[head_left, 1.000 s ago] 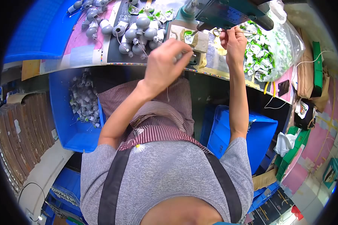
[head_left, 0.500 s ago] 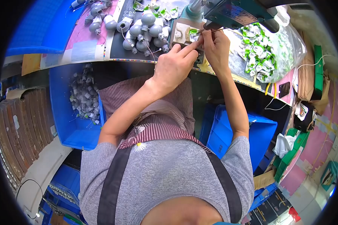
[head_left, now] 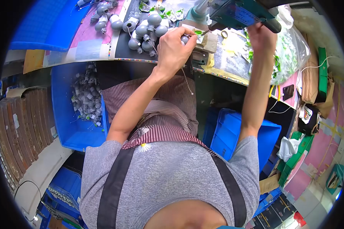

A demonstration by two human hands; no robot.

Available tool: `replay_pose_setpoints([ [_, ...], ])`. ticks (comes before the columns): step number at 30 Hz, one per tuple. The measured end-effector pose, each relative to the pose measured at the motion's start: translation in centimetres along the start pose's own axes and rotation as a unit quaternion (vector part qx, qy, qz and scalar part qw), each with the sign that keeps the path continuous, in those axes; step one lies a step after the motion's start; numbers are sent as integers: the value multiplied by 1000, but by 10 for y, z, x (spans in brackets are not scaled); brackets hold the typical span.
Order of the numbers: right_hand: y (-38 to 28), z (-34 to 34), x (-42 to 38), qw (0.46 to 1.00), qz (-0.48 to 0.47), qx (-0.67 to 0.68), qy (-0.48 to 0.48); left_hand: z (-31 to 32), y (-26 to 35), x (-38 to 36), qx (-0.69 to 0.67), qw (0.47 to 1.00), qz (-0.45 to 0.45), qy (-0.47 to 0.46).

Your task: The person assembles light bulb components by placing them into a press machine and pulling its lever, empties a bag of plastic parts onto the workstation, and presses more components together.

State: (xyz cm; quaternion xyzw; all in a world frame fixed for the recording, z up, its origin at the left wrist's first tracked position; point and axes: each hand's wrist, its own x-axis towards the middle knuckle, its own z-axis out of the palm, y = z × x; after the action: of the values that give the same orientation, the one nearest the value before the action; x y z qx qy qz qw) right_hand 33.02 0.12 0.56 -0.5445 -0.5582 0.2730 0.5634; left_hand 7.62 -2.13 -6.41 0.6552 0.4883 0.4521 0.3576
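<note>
My left hand (head_left: 172, 53) is closed at the front of the bench, its fingertips around a grey round-headed bulb (head_left: 184, 39). A thin wire (head_left: 187, 82) hangs below this hand past the bench edge. Right beside the fingers is the metal block (head_left: 209, 44) under a green bench press (head_left: 235, 15). My right hand (head_left: 262, 38) is raised at the right end of the press, above the green-and-white pieces. Motion blurs its fingers, and whether it touches the press I cannot make out. Several grey bulbs (head_left: 153, 20) with wires lie left of the press.
A clear plastic bag (head_left: 300, 49) with green-and-white pieces (head_left: 277, 63) lies on the right of the bench. A phone (head_left: 288, 92) sits near the right edge. Below left, a blue bin (head_left: 78, 139) holds many small white parts. Another blue bin (head_left: 233, 137) stands below right.
My right hand has left the metal block and moved right and up to the end of the press. My left hand has shifted slightly left, with a bulb and hanging wire now showing at it.
</note>
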Motion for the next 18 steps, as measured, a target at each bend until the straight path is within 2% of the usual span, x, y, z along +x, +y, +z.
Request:
replay_pose_setpoints([
  [1, -11, -12, 17, 943, -93, -319, 18, 1, 0, 0, 2, 1000, -4, 3],
  [2, 0, -41, 51, 999, -23, -12, -20, 3, -1, 1, 5, 1000, -6, 7],
  [3, 21, -74, 98, 952, 48, 297, -57, 4, -1, 2, 7, 1000, -9, 11],
  [5, -52, -23, 78, 959, 71, 227, 153, 5, 1, 1, 15, 1000, -8, 17],
  [7, -51, -48, 91, 991, -31, 74, 109, 7, -1, 2, 32, 999, 11, 35],
  [9, -97, -23, 66, 981, -136, 22, 134, 12, -7, 1, 58, 995, 51, 56],
  [11, -127, -22, 36, 965, -226, -50, 126, 10, -3, 1, 69, 995, 42, 51],
  [13, -122, -13, 21, 921, -309, -151, 182, 12, -1, 0, 73, 995, 41, 52],
  [16, -137, 14, -9, 900, -288, -216, 245, 15, -7, 0, 72, 993, 60, 66],
  [18, -136, 13, -21, 900, -255, -247, 252, 15, -6, 0, 74, 994, 52, 61],
])
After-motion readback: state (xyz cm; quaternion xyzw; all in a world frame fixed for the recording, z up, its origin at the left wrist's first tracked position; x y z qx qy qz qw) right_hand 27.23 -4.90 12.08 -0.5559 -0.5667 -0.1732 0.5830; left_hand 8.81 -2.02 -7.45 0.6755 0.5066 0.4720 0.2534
